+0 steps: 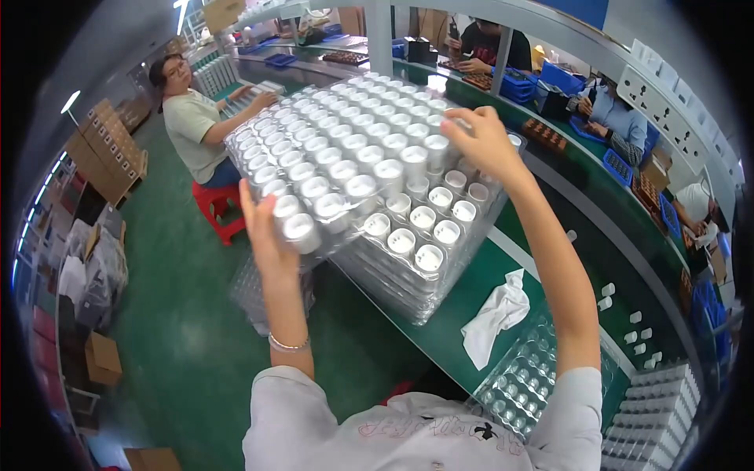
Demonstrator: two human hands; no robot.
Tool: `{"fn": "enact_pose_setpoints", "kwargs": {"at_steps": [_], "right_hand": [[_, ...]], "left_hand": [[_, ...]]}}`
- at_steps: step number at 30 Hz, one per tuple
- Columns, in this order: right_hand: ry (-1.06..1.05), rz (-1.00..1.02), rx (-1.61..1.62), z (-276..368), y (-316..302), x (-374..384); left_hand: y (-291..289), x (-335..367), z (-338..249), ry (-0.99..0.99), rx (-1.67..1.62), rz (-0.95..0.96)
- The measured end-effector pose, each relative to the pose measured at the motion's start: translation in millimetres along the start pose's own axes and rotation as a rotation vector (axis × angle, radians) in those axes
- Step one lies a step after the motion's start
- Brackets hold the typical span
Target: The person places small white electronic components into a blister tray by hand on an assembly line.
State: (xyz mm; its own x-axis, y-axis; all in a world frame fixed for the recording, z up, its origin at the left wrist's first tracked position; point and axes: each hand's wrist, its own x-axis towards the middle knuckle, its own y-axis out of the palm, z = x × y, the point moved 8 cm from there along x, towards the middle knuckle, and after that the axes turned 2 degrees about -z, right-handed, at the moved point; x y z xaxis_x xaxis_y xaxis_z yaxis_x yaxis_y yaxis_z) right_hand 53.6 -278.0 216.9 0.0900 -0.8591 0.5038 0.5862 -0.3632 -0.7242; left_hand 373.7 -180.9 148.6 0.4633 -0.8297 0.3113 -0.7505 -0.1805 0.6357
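Observation:
A clear plastic tray (345, 171) filled with rows of white round caps is tilted over a stack of similar trays (393, 275). My left hand (269, 235) grips its near left edge, the thumb beside the caps and the fingers along the outside. On the right, my right hand (483, 141) pinches the opposite edge; its fingertips are partly hidden. Below the lifted tray, the stack's top layer shows more white caps (422, 217) in its pockets. The rest of that layer is covered.
A white cloth (496, 318) and an empty clear tray (518, 385) lie on the green table. Loose white caps (636, 336) sit on the dark conveyor (605, 271), near stacked white pieces (656, 416). A person (192, 118) sits at the left on a red stool (217, 210); several others work beyond the conveyor.

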Motion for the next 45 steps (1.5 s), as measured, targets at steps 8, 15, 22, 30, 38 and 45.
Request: {"fn": "enact_pose_setpoints", "kwargs": {"at_steps": [8,15,22,30,38,45], "right_hand": [[-0.27,0.218,0.09,89,77,44],[-0.451,0.337,0.08,116,136,101],[-0.329,0.436,0.038,95,164,92],[-0.185,0.352,0.246,35,127,126],[-0.223,0.257,0.282,40,127,133],[-0.191,0.079,0.35,26,81,120]], "left_hand": [[-87,85,-40,0.034,-0.067,-0.084],[-147,142,-8,-0.028,-0.121,-0.136],[-184,194,11,-0.024,-0.123,-0.058],[-154,229,64,-0.065,0.027,-0.038],[-170,251,76,-0.091,0.533,-0.188],[-133,243,78,-0.127,0.526,0.032]]}}
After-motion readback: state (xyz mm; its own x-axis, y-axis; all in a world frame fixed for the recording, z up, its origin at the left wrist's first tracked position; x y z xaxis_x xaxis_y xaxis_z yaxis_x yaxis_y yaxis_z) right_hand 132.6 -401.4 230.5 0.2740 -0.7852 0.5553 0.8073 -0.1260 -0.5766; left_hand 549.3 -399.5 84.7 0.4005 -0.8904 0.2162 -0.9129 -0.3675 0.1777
